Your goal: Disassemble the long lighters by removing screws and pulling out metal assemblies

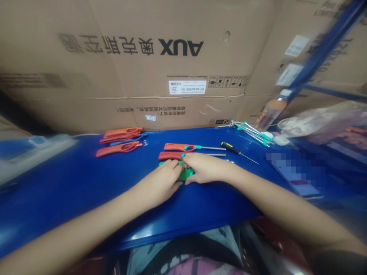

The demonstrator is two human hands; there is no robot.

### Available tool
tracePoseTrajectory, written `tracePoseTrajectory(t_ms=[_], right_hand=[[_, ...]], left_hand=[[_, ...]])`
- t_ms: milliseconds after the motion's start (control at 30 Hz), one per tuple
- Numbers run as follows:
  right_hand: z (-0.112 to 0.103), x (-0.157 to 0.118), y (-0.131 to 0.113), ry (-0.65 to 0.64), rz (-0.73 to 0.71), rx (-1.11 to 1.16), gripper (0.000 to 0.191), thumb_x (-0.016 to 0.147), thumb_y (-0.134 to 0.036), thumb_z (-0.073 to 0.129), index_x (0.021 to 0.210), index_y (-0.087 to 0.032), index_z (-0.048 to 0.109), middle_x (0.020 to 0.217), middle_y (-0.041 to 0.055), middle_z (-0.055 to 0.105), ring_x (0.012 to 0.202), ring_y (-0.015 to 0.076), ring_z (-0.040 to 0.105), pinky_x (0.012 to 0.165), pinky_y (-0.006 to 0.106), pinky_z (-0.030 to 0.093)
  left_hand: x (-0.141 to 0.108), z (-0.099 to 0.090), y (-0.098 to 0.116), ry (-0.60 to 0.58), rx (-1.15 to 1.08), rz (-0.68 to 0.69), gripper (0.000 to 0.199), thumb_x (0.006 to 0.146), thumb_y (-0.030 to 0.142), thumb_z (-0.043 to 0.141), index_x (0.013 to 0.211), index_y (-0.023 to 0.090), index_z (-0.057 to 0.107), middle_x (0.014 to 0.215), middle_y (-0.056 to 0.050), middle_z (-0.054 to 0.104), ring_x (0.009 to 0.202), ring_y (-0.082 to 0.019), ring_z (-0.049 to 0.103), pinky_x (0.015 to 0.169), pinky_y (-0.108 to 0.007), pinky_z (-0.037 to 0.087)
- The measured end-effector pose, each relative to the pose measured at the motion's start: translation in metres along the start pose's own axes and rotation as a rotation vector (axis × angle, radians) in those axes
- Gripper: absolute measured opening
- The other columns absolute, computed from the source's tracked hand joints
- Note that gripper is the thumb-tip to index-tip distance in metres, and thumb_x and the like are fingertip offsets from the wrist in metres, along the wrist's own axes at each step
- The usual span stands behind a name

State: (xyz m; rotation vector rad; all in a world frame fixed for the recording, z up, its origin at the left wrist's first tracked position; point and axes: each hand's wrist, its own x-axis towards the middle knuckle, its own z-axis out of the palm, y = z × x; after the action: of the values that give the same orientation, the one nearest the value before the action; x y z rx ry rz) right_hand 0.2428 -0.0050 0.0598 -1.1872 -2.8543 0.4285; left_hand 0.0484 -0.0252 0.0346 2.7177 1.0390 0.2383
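My left hand (164,178) and my right hand (205,168) meet at the middle of the blue table, both closed around a green lighter (185,175). Fingers cover most of it; its tip is hidden. Just beyond lie two red long-necked lighters, the nearer red lighter (171,155) partly behind my right hand and the farther red lighter (175,146) in full view. Both have metal tubes pointing right. A black and yellow screwdriver (231,148) rests to the right of them. Several orange-red lighter handle shells (119,149) lie to the left, with a blue one among them.
Large cardboard boxes (137,76) stand behind the blue table (114,191). At the back right are several metal lighter tubes with green ends (252,133), a drink bottle (271,112) and plastic bags (321,118). A phone (298,179) lies at the right; a blue post (323,46) rises behind.
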Motion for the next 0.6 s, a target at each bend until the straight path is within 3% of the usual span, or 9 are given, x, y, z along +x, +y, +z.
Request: tracePoseTrajectory(t_ms=[200,300,467,600], right_hand=[[0.012,0.0,0.001,0.125,-0.031,-0.061,0.032,0.084,-0.029,0.076,0.105,-0.008,0.062,0.109,0.0179,0.065,0.102,0.0283,0.064,0.09,0.039,0.049],[0.017,-0.009,0.011,0.187,-0.077,-0.078,0.04,0.085,-0.034,0.076,0.111,-0.01,0.058,0.118,0.0176,0.058,0.107,0.0277,0.059,0.089,0.04,0.05],[0.021,-0.018,0.027,0.256,-0.128,-0.001,0.038,0.083,-0.041,0.078,0.101,-0.015,0.057,0.103,0.0099,0.06,0.102,0.0257,0.055,0.088,0.039,0.05],[0.023,-0.018,0.027,0.224,-0.075,0.05,0.038,0.081,-0.041,0.08,0.1,-0.016,0.057,0.102,0.0092,0.061,0.095,0.0243,0.057,0.084,0.038,0.05]], left_hand=[[0.001,0.005,-0.005,0.05,0.09,-0.108,0.032,0.088,0.007,0.049,0.119,0.013,0.052,0.119,-0.017,0.056,0.113,-0.034,0.053,0.094,-0.052,0.049],[-0.002,0.006,-0.015,0.046,0.025,-0.086,0.026,0.091,0.009,0.047,0.116,0.015,0.052,0.116,-0.015,0.055,0.11,-0.031,0.054,0.095,-0.049,0.049],[-0.004,0.005,-0.025,0.064,-0.043,-0.022,0.018,0.092,0.013,0.05,0.11,0.016,0.054,0.113,-0.013,0.055,0.109,-0.029,0.053,0.097,-0.048,0.048],[-0.002,0.003,-0.024,0.068,-0.038,-0.01,0.018,0.09,0.011,0.051,0.107,0.017,0.055,0.111,-0.012,0.056,0.107,-0.029,0.053,0.096,-0.048,0.049]])
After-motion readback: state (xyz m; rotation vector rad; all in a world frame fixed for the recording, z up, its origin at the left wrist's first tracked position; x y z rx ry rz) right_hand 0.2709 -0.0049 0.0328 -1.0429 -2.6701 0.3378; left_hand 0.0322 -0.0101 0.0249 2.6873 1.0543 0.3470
